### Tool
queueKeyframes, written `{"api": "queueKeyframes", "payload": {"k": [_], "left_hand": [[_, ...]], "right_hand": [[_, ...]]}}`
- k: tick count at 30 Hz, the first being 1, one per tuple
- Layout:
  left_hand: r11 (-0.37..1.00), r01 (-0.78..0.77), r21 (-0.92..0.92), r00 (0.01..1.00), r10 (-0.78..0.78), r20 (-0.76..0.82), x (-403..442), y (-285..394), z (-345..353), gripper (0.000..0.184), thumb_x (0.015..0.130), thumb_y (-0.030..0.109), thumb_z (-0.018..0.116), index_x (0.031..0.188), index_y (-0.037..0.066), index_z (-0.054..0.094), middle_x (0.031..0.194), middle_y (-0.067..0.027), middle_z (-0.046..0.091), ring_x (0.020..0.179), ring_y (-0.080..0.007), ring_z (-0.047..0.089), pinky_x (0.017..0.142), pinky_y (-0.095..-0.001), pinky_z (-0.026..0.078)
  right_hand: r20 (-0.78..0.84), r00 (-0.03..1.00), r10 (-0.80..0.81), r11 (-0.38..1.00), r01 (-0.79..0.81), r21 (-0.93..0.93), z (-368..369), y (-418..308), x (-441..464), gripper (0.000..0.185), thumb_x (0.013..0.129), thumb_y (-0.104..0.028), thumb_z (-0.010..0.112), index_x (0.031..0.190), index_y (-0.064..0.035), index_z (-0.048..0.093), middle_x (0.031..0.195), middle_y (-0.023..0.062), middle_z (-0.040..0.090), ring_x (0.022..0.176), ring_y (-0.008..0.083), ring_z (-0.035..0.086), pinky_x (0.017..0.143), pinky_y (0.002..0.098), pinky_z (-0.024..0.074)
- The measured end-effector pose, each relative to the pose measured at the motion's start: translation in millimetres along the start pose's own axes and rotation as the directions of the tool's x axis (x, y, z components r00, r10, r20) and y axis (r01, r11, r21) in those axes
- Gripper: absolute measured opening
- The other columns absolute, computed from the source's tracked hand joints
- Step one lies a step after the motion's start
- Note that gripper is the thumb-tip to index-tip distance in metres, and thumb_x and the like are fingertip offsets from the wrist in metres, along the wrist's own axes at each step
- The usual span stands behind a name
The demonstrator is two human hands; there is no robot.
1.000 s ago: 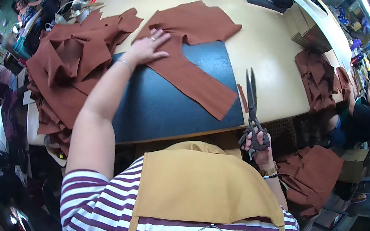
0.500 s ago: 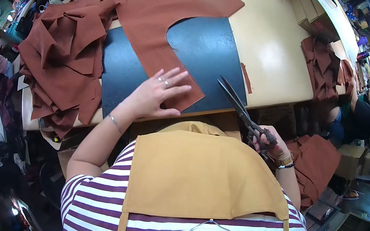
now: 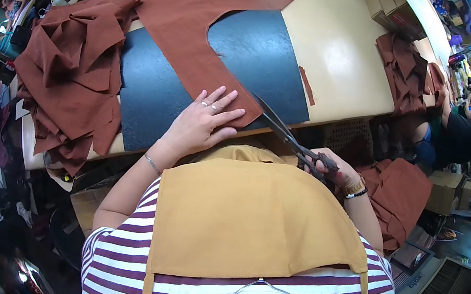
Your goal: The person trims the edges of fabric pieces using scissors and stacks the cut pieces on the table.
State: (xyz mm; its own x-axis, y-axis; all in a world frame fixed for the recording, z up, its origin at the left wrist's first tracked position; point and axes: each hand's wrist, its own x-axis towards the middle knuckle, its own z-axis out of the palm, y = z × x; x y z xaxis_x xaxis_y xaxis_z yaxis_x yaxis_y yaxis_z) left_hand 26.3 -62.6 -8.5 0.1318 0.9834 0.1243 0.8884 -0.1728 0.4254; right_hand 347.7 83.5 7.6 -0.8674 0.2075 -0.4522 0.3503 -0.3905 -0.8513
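A reddish-brown fabric piece (image 3: 185, 29) with a curved inner edge lies flat over a dark blue mat (image 3: 265, 51). My left hand (image 3: 209, 117) rests on the near end of the fabric, palm down, its fingers stretched out and slightly apart. In my right hand (image 3: 330, 169) is a pair of large dark scissors (image 3: 284, 132), with my fingers wrapped round the handles. The scissors point up and left, and their tips are at the fabric's right corner. Whether the blades are fully closed I cannot tell.
A heap of the same brown fabric (image 3: 74, 68) lies left of the mat on the cream table (image 3: 344, 72). A thin brown scrap (image 3: 306, 86) is right of the mat. More fabric (image 3: 387, 201) hangs low at right; cardboard boxes (image 3: 390, 10) stand at the back. Other people sit at both sides.
The scissors have moved left and slightly down, from over the mat's right part to the fabric's corner. My left hand now lies flatter on the fabric. The whole view has shifted slightly.
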Motion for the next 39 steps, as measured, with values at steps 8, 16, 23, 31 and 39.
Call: {"api": "queueKeyframes", "payload": {"k": [8,16,23,31,39], "left_hand": [[0.999,0.006,0.050,1.000,-0.006,0.011,0,4,-1,0.068,0.080,0.061,0.058,0.133,0.019,0.052,0.148,-0.0125,0.034,0.137,-0.0346,0.029,0.109,-0.0546,0.027],[0.996,-0.013,0.087,1.000,0.011,0.026,0,4,-2,0.072,0.080,0.065,0.054,0.134,0.018,0.050,0.147,-0.0144,0.034,0.137,-0.0355,0.029,0.109,-0.0537,0.026],[0.995,-0.003,0.096,1.000,0.003,0.002,-1,3,2,0.068,0.082,0.062,0.055,0.132,0.017,0.051,0.146,-0.0147,0.036,0.136,-0.0353,0.030,0.109,-0.0537,0.027],[0.997,-0.002,0.078,1.000,0.002,0.006,0,4,0,0.068,0.081,0.061,0.058,0.133,0.017,0.051,0.147,-0.0137,0.035,0.137,-0.0352,0.029,0.108,-0.0548,0.028],[0.997,-0.013,0.074,1.000,0.011,0.021,-1,3,-1,0.072,0.078,0.064,0.057,0.133,0.018,0.051,0.148,-0.0133,0.034,0.137,-0.0350,0.028,0.108,-0.0551,0.027]], "right_hand": [[0.003,0.998,0.061,0.997,-0.061,-0.055,8,-10,5,0.028,0.083,-0.029,0.070,0.080,-0.0052,0.056,0.071,-0.0029,0.056,0.066,0.0053,0.053,0.060,0.0195,0.0415],[-0.050,0.998,0.035,0.995,-0.040,-0.093,10,-5,6,0.018,0.084,-0.019,0.066,0.078,-0.0053,0.056,0.068,-0.0035,0.056,0.063,0.0036,0.053,0.058,0.0184,0.0413],[-0.108,0.993,0.037,0.994,-0.048,-0.102,2,7,0,0.018,0.084,-0.018,0.067,0.076,-0.0060,0.056,0.063,-0.0029,0.056,0.054,0.0033,0.054,0.048,0.0185,0.0407],[-0.109,0.989,0.099,0.993,-0.105,-0.056,6,-6,-11,0.018,0.084,-0.015,0.067,0.074,-0.0065,0.055,0.064,-0.0024,0.057,0.059,0.0030,0.054,0.053,0.0181,0.0418],[-0.101,0.995,0.005,0.995,-0.015,-0.099,9,5,19,0.022,0.084,-0.022,0.066,0.073,-0.0069,0.055,0.064,-0.0036,0.056,0.059,0.0028,0.053,0.054,0.0179,0.0399]]}}
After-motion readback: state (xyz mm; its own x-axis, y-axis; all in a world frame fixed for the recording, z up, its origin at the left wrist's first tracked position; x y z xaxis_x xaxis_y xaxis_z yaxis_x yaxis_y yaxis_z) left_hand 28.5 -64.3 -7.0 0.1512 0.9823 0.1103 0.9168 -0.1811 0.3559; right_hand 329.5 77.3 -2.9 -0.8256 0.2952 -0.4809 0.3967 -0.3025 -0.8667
